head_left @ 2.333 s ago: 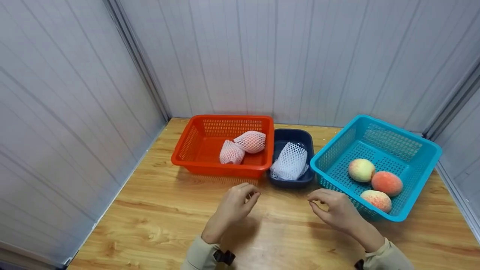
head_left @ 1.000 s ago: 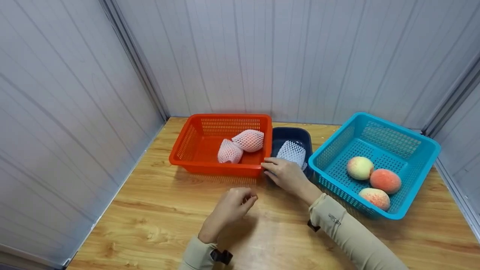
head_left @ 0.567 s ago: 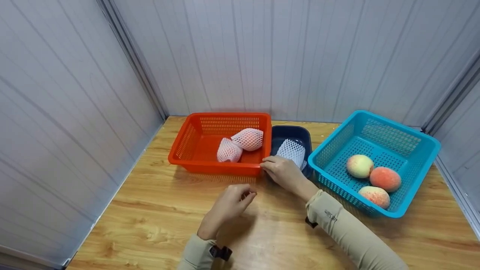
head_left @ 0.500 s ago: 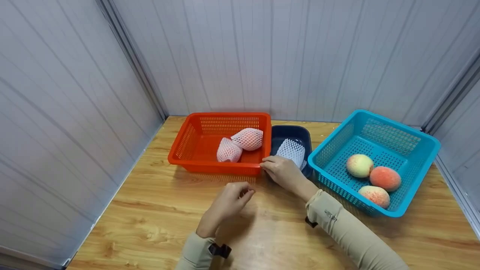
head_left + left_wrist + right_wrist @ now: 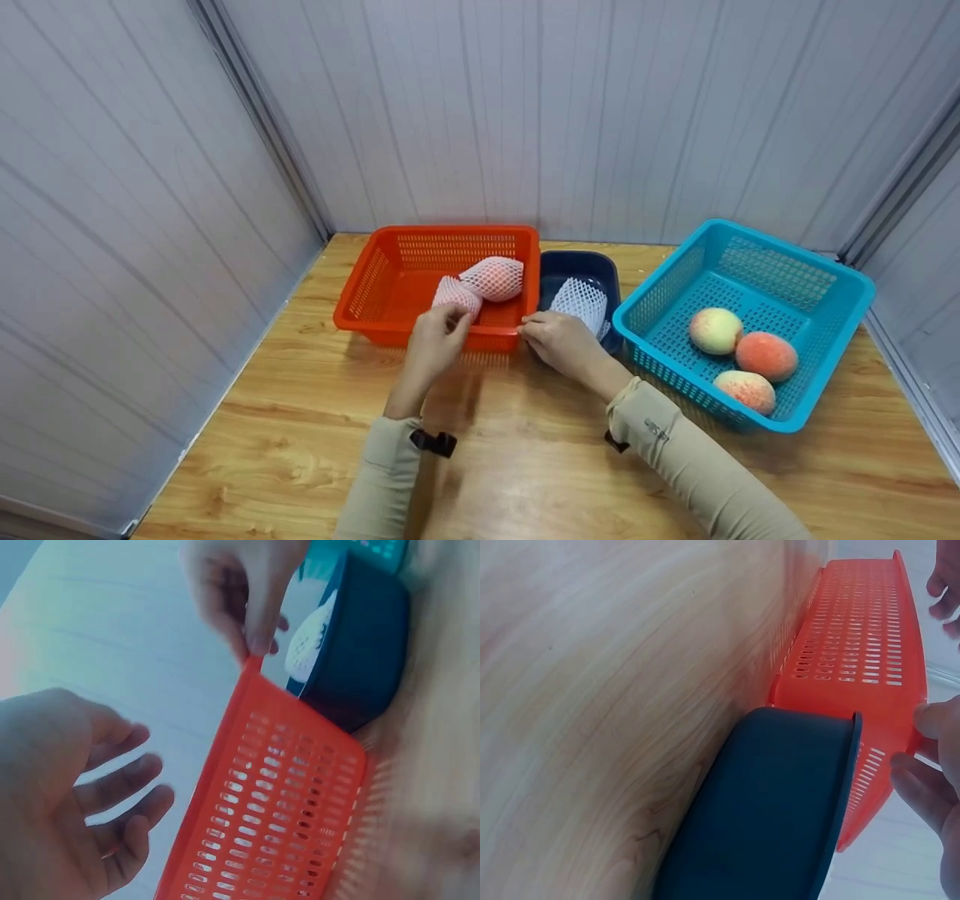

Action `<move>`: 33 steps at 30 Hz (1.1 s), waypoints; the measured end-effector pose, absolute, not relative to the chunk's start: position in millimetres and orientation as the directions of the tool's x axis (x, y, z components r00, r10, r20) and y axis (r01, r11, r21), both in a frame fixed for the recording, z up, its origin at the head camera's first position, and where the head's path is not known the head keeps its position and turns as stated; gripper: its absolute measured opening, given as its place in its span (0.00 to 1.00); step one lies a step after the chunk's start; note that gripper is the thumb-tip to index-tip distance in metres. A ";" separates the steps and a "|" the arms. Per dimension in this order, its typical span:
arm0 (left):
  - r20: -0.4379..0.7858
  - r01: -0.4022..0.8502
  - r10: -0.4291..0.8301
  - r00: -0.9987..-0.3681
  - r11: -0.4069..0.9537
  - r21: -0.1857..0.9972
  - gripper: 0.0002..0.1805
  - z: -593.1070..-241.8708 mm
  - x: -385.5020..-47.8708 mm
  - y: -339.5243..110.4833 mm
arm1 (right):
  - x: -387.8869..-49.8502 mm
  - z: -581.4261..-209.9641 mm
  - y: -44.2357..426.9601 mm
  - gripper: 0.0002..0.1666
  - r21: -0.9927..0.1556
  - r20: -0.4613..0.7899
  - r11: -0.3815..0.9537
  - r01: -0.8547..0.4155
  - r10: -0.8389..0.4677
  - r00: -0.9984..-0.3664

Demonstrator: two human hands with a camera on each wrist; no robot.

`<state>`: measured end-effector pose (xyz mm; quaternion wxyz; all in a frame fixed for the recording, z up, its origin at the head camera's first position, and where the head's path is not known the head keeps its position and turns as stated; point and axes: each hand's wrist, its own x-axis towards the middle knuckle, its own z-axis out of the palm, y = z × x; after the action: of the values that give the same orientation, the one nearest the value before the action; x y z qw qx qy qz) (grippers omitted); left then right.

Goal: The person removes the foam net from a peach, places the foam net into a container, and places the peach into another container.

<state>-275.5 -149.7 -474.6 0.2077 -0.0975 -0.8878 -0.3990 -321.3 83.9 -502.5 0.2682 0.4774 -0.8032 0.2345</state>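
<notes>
My right hand (image 5: 566, 345) pinches the front right rim corner of an orange-red plastic basket (image 5: 491, 341). In the right wrist view, thumb and fingers (image 5: 904, 772) meet at that rim. Over the basket's front edge hovers my left hand (image 5: 435, 341), its fingers loosely bent. The left wrist view shows this left hand (image 5: 67, 795) apart from the basket wall, holding nothing. Inside the basket lie two peaches in white foam nets, one at the back (image 5: 493, 279) and one in front (image 5: 454, 295), partly hidden behind the left hand.
A navy tub (image 5: 574, 259) with white foam nets (image 5: 581, 304) stands against the basket's right side, partly behind my right hand. To the right, a blue basket (image 5: 795, 259) holds three bare peaches (image 5: 766, 357). Panelled walls (image 5: 487, 112) border the wooden table (image 5: 300, 450).
My right hand has come left from before the blue basket to the red basket's corner and stays there. More recently, my left hand has moved forward to the basket's front edge.
</notes>
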 end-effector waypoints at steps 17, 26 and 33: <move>0.025 -0.314 -0.382 -0.924 0.793 0.522 0.45 -464.1 -355.9 -141.4 | -321.0 -501.4 82.3 0.05 -0.140 0.633 0.439 -0.887 -0.649 -0.421; -0.252 -0.485 -0.416 -0.874 0.782 0.391 0.53 -476.3 -374.6 -137.4 | -323.0 -502.7 84.5 0.04 -0.135 0.641 0.433 -0.891 -0.648 -0.412; -0.222 -0.485 -0.431 -0.874 0.775 0.404 0.38 -485.4 -377.6 -141.6 | -323.5 -502.9 83.0 0.03 -0.151 0.622 0.434 -0.888 -0.657 -0.427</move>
<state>-377.6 -141.6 -485.4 -0.0585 0.2437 -0.9403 -0.2302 -323.5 83.0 -502.9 0.2445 0.4764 -0.8108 0.2365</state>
